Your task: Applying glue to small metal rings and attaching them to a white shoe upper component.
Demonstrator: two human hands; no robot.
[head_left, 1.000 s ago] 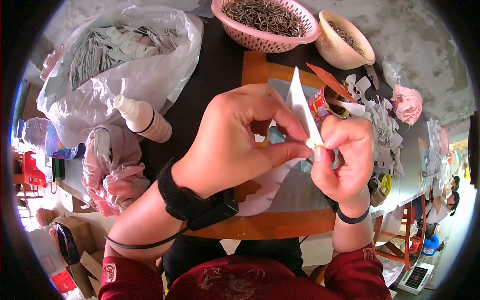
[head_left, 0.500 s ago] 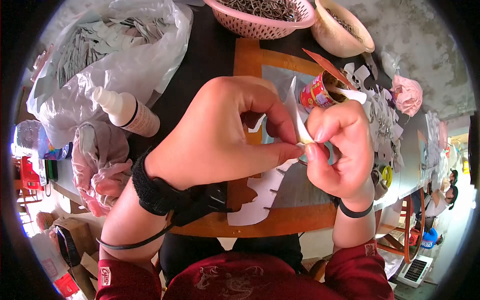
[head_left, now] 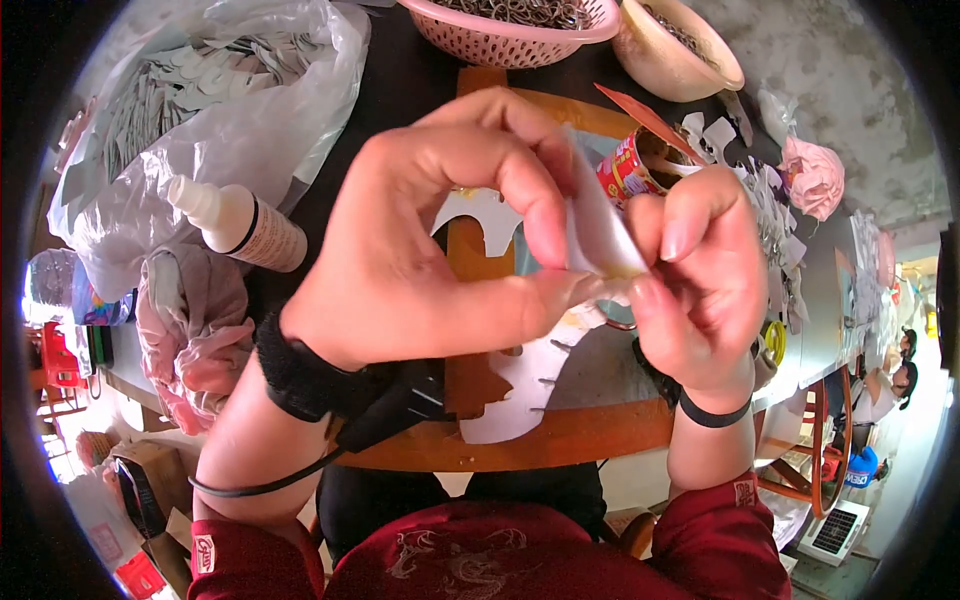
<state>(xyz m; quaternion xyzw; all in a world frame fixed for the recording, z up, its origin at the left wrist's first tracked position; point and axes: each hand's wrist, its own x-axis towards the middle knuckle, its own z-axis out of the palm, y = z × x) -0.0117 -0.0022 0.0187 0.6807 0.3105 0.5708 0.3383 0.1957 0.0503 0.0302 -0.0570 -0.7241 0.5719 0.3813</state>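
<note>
In front of my chest, both hands pinch a thin white sheet piece (head_left: pixel 605 235), folded up between them, with a yellowish stain at its lower edge. My left hand (head_left: pixel 430 250) is closed on it, thumb against forefinger. My right hand (head_left: pixel 705 280) grips the edge by thumb and fingertips. Just below the fingertips, part of a thin metal ring (head_left: pixel 622 322) shows. A white notched strip (head_left: pixel 525 390) with short slits runs below the hands over the board; whether it joins the held piece I cannot tell. A curved white part (head_left: pixel 490 215) shows behind my left hand.
A wooden-framed board (head_left: pixel 590 440) lies on the dark table. An opened red can (head_left: pixel 630 168) stands behind my right hand, near white cut pieces (head_left: pixel 780 220). A white bottle (head_left: pixel 240 225), plastic bag (head_left: pixel 300 110), rag (head_left: pixel 190 330), pink basket (head_left: pixel 510 45) and bowl (head_left: pixel 675 70) surround it.
My left hand has shifted slightly left and its fingers have lifted. The white piece has turned to show more of its face. My right hand has moved a little right, still pinching.
</note>
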